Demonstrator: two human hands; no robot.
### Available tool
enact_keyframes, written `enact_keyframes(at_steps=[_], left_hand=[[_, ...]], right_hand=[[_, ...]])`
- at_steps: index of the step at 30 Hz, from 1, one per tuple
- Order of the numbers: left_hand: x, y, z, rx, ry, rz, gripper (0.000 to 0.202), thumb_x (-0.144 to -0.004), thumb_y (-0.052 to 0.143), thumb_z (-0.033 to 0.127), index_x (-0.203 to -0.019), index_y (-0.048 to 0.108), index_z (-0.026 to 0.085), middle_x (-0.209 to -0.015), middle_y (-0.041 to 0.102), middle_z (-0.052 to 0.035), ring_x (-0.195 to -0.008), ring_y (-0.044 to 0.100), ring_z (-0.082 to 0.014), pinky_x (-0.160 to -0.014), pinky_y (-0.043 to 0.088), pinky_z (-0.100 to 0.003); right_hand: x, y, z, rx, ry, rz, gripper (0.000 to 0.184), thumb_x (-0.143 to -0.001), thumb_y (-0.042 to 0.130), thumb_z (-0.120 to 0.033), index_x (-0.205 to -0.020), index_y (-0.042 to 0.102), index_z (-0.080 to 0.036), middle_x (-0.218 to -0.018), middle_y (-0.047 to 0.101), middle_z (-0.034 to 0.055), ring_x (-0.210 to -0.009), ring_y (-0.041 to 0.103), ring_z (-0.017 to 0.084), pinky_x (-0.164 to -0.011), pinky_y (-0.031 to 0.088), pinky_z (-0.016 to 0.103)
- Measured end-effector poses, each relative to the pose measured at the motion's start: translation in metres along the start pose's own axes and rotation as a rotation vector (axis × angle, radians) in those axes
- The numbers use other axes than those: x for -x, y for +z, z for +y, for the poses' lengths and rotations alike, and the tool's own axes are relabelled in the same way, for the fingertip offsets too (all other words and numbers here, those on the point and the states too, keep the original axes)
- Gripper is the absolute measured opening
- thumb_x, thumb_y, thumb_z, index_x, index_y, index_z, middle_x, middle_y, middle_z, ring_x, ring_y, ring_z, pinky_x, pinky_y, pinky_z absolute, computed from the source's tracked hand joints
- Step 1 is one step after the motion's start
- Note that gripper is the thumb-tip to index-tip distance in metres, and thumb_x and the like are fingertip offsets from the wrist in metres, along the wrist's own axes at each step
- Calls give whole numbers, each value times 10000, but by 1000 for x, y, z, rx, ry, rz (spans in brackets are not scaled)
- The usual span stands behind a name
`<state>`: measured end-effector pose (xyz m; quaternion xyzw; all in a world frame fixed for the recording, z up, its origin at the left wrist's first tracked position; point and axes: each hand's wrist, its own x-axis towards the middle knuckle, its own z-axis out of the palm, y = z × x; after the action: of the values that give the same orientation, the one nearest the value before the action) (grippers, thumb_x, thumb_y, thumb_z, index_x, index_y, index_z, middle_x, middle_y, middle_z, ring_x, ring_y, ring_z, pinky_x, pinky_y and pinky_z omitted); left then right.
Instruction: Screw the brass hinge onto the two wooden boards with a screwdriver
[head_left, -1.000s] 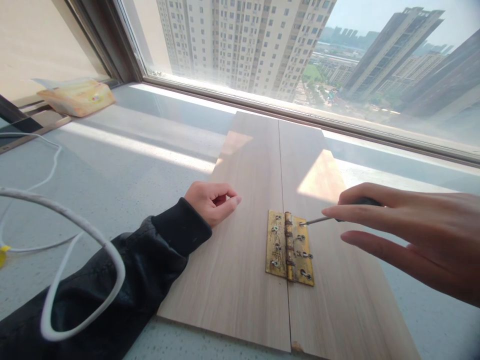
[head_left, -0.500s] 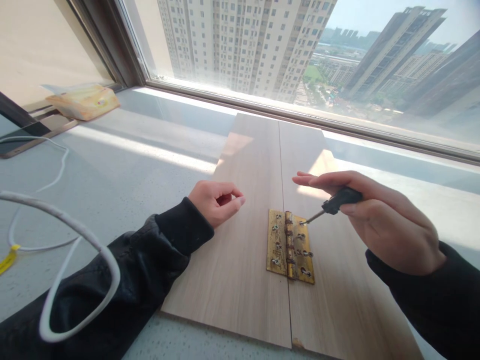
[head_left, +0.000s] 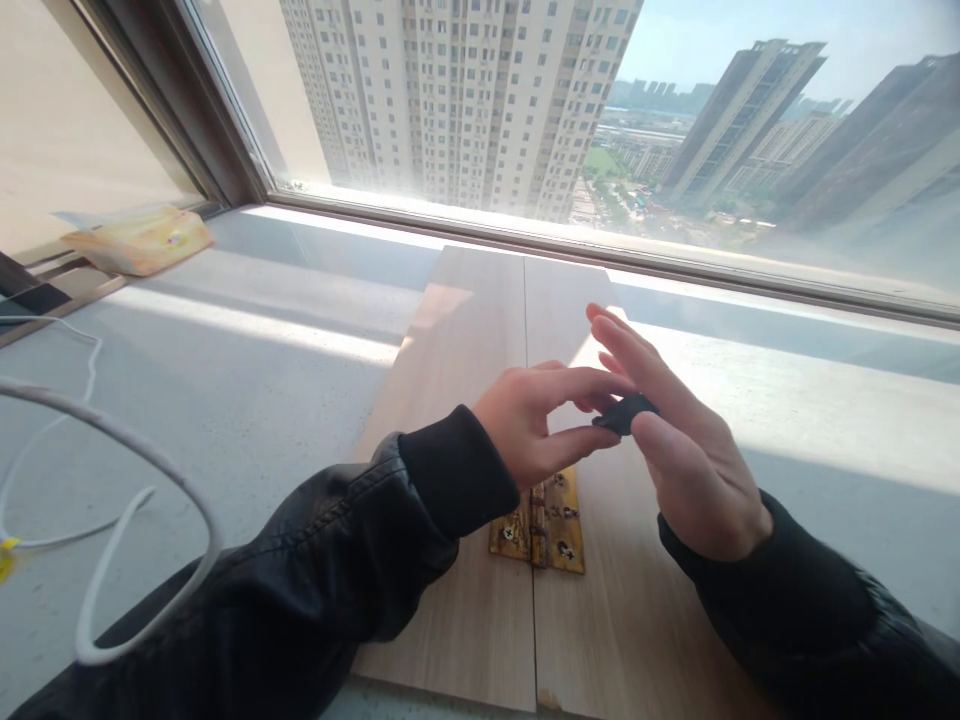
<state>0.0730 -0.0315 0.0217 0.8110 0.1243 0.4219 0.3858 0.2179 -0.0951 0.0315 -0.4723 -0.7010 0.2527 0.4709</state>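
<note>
Over two pale wooden boards, the left one (head_left: pixel 450 340) and the right one (head_left: pixel 637 630), both hands meet at a black-handled screwdriver (head_left: pixel 627 412). My left hand (head_left: pixel 536 420) reaches across from the left, thumb and fingers closed round the front of the handle. Its rear end sits between the thumb and straightened fingers of my right hand (head_left: pixel 701 455). My left hand hides the screwdriver's shaft and tip. Below them a worn brass hinge (head_left: pixel 556 545) with several screws spans the seam between the boards; its upper part is covered by my left hand.
White cable (head_left: pixel 142 445) loops over the speckled white sill (head_left: pixel 285 400) at the left, partly in front of my left sleeve. An orange-and-white packet (head_left: pixel 142 243) lies at the back left. The window frame (head_left: pixel 420 232) runs along the far side.
My left hand has moved right from above the left board and closed on the screwdriver handle. The right hand has tilted upward with its fingers raised. The whole view has shifted slightly.
</note>
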Motion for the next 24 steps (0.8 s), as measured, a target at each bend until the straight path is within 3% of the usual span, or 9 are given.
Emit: enact_keyframes(at_steps=[3,5,7,9,12,16,20,24], left_hand=[[-1,-2,0,-102,54,19,185,-739,668,190,-913,642,135,-797,661,-39,-724,545,-132,-713,481,-281],[-3,-1,-2,-103,46,49,186,-693,724,225,-829,650,123,-729,625,-33,-688,517,-125,-671,463,-271],[-4,1,-4,-91,38,102,204,-644,766,257,-735,631,134,-668,592,-6,-653,504,-112,-645,442,-260],[-4,3,-7,-99,31,138,236,-613,784,273,-673,597,142,-628,570,17,-626,488,-102,-624,421,-251],[-4,7,-8,-104,17,166,295,-586,799,291,-618,548,140,-604,557,23,-607,467,-99,-592,398,-247],[-1,11,-8,-124,-26,202,322,-578,803,303,-629,528,146,-640,587,14,-608,491,-98,-578,396,-243],[-2,13,0,-119,-26,252,316,-578,805,301,-624,535,144,-601,577,22,-553,483,-83,-534,393,-235],[-10,2,15,-53,-38,409,266,-638,771,272,-705,548,145,-681,610,-2,-615,552,-109,-601,469,-267]], right_hand=[[3,2,9,6,-48,108,522,-870,398,-539,-1353,383,-341,-1453,337,3,-1317,325,272,-1042,330,479],[7,-1,19,27,-49,189,362,-901,390,-444,-1202,512,-283,-1269,501,57,-1168,479,260,-931,425,459],[11,-7,30,100,-38,167,198,-902,417,-320,-1012,561,-241,-1001,586,52,-945,574,218,-800,474,412],[14,-12,38,179,-46,55,111,-853,503,-285,-914,565,-216,-847,589,38,-800,578,196,-705,476,376],[16,-13,45,324,-125,-39,126,-752,626,-277,-821,568,-188,-748,571,36,-701,533,182,-603,436,340],[14,-6,49,481,-235,-48,125,-733,639,-220,-693,525,-188,-671,549,35,-666,492,180,-555,383,318],[15,-3,51,540,-291,-65,103,-771,579,-174,-686,522,-186,-675,554,48,-683,506,187,-556,392,315],[14,-4,49,541,-304,-101,72,-777,596,-184,-721,551,-181,-674,563,41,-656,488,169,-558,411,313]])
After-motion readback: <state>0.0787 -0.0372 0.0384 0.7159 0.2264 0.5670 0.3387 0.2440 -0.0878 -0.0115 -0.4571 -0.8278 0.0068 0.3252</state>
